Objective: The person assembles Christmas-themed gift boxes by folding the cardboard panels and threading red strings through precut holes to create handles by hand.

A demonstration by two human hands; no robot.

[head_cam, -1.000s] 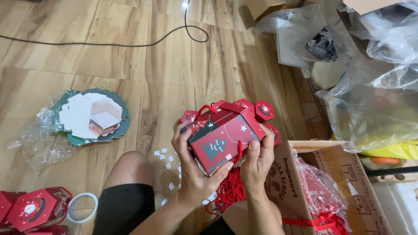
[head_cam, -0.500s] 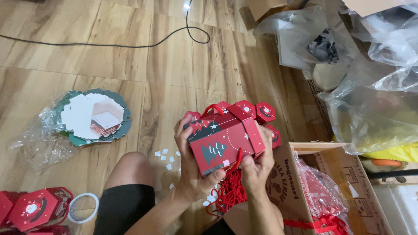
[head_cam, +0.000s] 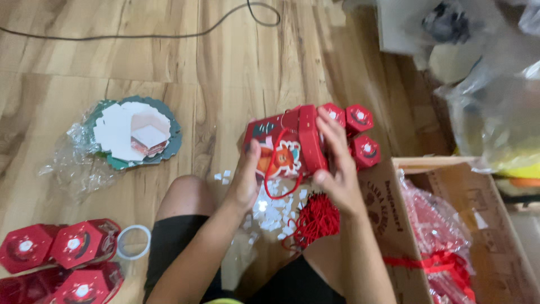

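Two hands, one red gift box in assembly

Both hands grip a red hexagonal gift box point(head_cam: 289, 143) above the lap. Left hand point(head_cam: 246, 183) clamps its printed side, thumb up; right hand point(head_cam: 336, 163) presses the top edge beside hexagonal flaps point(head_cam: 359, 134). Red cord handle point(head_cam: 274, 169) hangs loose. Step, judged: folding the box shut. Next move likely needs flaps tucked inward. Nearby: red cord bundle point(head_cam: 315, 218), cardboard carton point(head_cam: 394, 225), finished boxes point(head_cam: 62, 259).

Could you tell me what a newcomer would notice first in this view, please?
Mid-frame, the left hand and right hand grip a red gift box with a looping red cord. Beneath lie white paper scraps on the wooden floor. Finished red hexagonal boxes sit bottom left.
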